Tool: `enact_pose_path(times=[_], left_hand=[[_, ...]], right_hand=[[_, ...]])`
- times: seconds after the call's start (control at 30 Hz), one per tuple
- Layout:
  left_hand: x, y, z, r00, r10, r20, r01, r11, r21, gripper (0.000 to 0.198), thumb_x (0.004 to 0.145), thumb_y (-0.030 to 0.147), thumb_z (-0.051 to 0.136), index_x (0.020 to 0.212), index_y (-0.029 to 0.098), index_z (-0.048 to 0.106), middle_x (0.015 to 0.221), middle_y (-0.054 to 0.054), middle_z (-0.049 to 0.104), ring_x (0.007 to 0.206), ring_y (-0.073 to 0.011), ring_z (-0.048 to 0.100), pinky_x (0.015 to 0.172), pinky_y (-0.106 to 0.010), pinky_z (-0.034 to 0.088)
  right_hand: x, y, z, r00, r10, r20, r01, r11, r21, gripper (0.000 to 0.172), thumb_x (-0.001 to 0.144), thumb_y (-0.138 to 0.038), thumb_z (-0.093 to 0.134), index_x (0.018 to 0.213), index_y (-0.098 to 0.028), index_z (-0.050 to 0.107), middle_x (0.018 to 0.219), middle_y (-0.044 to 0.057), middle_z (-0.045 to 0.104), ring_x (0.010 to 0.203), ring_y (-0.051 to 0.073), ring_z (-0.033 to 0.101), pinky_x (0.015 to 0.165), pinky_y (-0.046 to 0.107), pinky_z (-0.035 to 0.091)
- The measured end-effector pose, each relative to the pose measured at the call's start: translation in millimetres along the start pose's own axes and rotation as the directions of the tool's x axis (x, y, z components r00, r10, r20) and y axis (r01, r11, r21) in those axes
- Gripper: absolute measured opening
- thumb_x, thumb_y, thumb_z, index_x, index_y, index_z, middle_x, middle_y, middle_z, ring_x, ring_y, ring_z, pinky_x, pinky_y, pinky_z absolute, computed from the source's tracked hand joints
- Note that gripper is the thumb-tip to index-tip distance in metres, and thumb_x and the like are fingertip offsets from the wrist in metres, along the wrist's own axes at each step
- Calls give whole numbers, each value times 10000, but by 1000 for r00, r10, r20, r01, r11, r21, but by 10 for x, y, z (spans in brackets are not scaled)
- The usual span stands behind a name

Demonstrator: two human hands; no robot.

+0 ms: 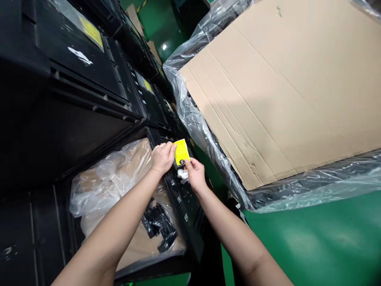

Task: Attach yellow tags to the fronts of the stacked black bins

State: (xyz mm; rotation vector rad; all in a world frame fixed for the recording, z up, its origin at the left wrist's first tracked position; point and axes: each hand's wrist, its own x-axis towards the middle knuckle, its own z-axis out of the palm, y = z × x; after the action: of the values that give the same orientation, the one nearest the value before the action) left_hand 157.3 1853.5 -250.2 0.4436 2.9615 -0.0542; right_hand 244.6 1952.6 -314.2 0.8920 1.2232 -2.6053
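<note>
A bright yellow label (181, 152) with a dark round mark near its lower edge is at the rim of an open black crate (175, 190). My left hand (162, 158) pinches the label's upper left side between thumb and fingers. At its lower right corner, my right hand (195, 171) grips it with the thumb on top. Just under the label is a crumpled white scrap (182, 175), close to my right fingers; whether they hold it I cannot tell. Inside the crate lie clear plastic bagging (101, 182), brown cardboard and black parts (159, 222).
Stacked black crates (89, 87) with yellow labels rise on the left. A large cardboard sheet (285, 87) covers a plastic-lined container (196, 123) on the right. Green floor (312, 238) shows at the lower right and between the stacks.
</note>
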Motion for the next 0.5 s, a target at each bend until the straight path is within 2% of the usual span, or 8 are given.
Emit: enact_pose_path(times=[0.2,0.3,0.37,0.43,0.5], left_hand=[[4,19,-5,1000,11,1,-11,999,47,420,981,393,286,730,178,544,728,-80,625,728,-200,575,697,-324,333],[4,37,2,1000,12,6,-12,997,81,442,975,387,292,709,171,570,713,-87,636,706,-199,583,685,-327,332],[2,49,11,1000,6,14,-7,994,111,445,964,371,309,690,166,592,708,-97,647,689,-200,587,676,-331,330],[0,57,22,1000,-3,16,1,991,136,430,943,345,339,671,163,616,706,-104,659,677,-200,591,669,-331,330],[1,61,31,1000,-23,14,21,987,158,417,920,333,365,658,161,641,711,-110,672,670,-202,595,664,-332,330]], right_hand=[[40,63,-19,1000,14,5,-14,1000,-27,392,722,-516,632,845,-144,645,532,-45,500,461,91,409,456,233,337],[33,74,-71,993,-99,-63,84,975,-204,377,775,-441,574,1008,-147,616,733,17,629,508,100,464,514,258,422],[-13,45,-110,956,-286,-68,227,865,-448,418,813,-384,549,1164,-158,567,1022,93,661,618,120,546,626,293,493],[-78,-4,-126,897,-436,74,370,650,-664,460,851,-377,538,1261,-168,527,1216,130,600,815,164,612,744,317,516],[-134,-55,-104,858,-448,252,455,434,-777,477,869,-413,542,1282,-174,524,1261,127,578,953,203,618,759,316,515]])
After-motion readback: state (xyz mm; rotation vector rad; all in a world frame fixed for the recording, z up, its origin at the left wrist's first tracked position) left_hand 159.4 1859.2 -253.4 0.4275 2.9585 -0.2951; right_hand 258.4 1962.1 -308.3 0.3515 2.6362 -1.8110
